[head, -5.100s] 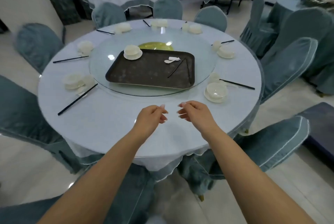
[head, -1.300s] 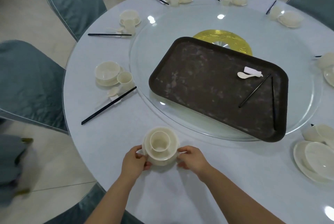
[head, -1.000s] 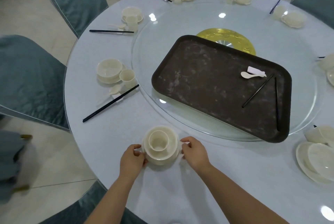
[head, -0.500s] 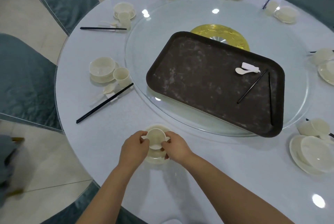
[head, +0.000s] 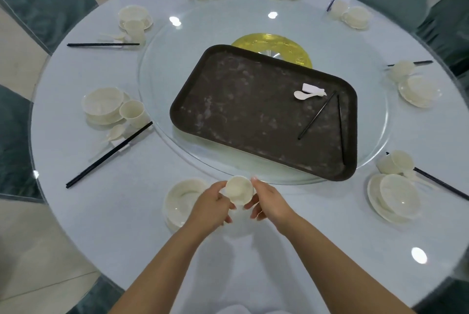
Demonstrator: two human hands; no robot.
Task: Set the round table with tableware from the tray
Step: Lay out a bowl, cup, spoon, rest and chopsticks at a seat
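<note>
Lifted off its bowl [head: 184, 202] now, small cup [head: 239, 190] I'm pinching between left hand [head: 212, 208] and right hand [head: 269, 203] fingers, seemingly just above the surface [head: 142, 217], tray [head: 264, 113] beyond.

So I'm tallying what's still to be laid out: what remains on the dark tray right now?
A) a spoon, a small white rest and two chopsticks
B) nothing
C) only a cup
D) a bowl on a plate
A: the tray holds just a white spoon, a small white rest and two black chopsticks; the cup is in both hands.
</note>
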